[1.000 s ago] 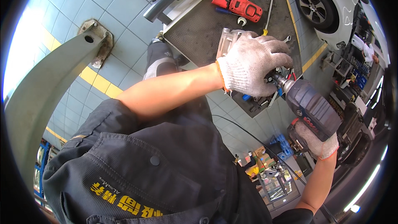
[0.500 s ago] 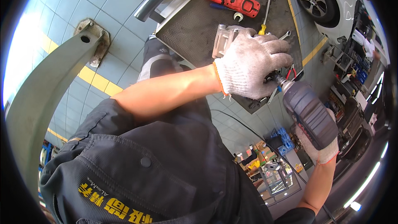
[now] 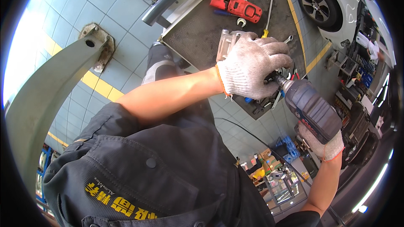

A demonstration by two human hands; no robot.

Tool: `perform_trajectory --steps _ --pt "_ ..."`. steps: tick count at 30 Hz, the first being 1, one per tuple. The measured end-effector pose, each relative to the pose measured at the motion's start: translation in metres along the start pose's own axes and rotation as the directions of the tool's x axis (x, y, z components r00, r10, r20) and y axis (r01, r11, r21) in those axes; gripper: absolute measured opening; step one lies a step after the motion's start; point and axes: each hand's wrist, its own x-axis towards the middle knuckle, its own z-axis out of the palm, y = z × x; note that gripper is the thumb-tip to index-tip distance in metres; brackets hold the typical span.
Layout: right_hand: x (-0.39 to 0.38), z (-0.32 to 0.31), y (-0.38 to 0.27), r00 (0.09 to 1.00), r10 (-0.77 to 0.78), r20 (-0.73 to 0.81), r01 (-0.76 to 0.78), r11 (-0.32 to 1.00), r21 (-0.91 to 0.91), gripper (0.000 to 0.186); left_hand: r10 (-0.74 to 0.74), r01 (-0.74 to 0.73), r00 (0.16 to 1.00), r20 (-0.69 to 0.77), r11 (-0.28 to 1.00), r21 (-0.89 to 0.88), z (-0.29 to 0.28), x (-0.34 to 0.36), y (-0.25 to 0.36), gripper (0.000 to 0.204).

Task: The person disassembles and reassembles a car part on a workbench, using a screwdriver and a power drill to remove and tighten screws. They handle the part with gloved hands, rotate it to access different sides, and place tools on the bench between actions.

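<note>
My left hand (image 3: 256, 61), in a white knit glove with an orange cuff, is closed over a silver-brown cast metal part (image 3: 225, 45) that looks like a brake caliper. Most of the part is hidden under the glove. In my gloved right hand (image 3: 322, 143) is the handle of a dark impact wrench (image 3: 313, 109). The wrench's nose points up and left, and its dark socket (image 3: 277, 78) reaches the thumb side of my left hand. What the socket meets there is hidden.
Beyond my left hand, a dark ribbed mat (image 3: 189, 38) carries a red tool (image 3: 236, 6), an open-end wrench (image 3: 241, 22) and a yellow-handled screwdriver (image 3: 266, 32). A grey lift arm (image 3: 50, 84) rises at left. A car wheel (image 3: 318, 5) stands far right; a black cable (image 3: 252, 138) trails below.
The impact wrench has turned slightly, showing more of its lower side. Both hands keep their grips and have shifted only a little; the whole view has moved slightly.
</note>
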Motion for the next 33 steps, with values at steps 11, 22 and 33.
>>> perform_trajectory --steps 11,22,33 --pt "0.015 -0.016 -0.026 0.944 0.284 0.165 -0.323 0.895 0.307 0.042 -0.021 0.021 0.998 0.058 1.000 0.003 -0.001 0.002 0.000 0.057" --pt "0.005 -0.005 -0.003 0.999 -0.031 0.025 0.028 0.995 0.091 0.040 -0.010 0.010 0.999 0.043 1.000 0.007 -0.002 0.002 0.001 0.055" --pt "0.014 -0.017 -0.015 0.999 0.019 0.027 -0.019 1.000 0.002 0.046 -0.023 0.023 1.000 0.017 1.000 0.000 0.003 0.002 0.001 0.053"
